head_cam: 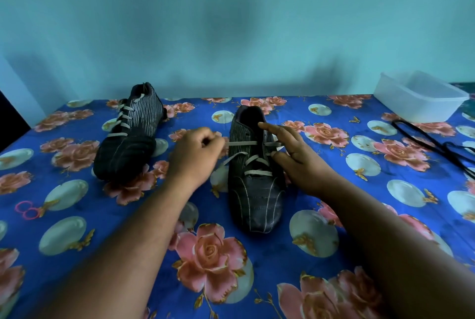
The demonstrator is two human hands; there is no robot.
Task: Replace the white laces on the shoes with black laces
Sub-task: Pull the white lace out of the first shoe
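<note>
Near shoe [253,185]: no legible text, brand or number; only pale stripes on the dark upper.
Far shoe [131,133]: no legible marking; stripes only.
Plastic container [419,99]: no label or print readable.
Floral cloth [210,252]: rose and butterfly pattern; no wording.
Wall [231,23]: no sign or notice.
Finding: no readable text anywhere in view.

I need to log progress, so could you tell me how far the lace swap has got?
Done: nothing fully. In hand: the left hand pulls a white lace from the near shoe; its upper eyelets are empty. Left: the far shoe, still laced white, and the black laces, unused.
</note>
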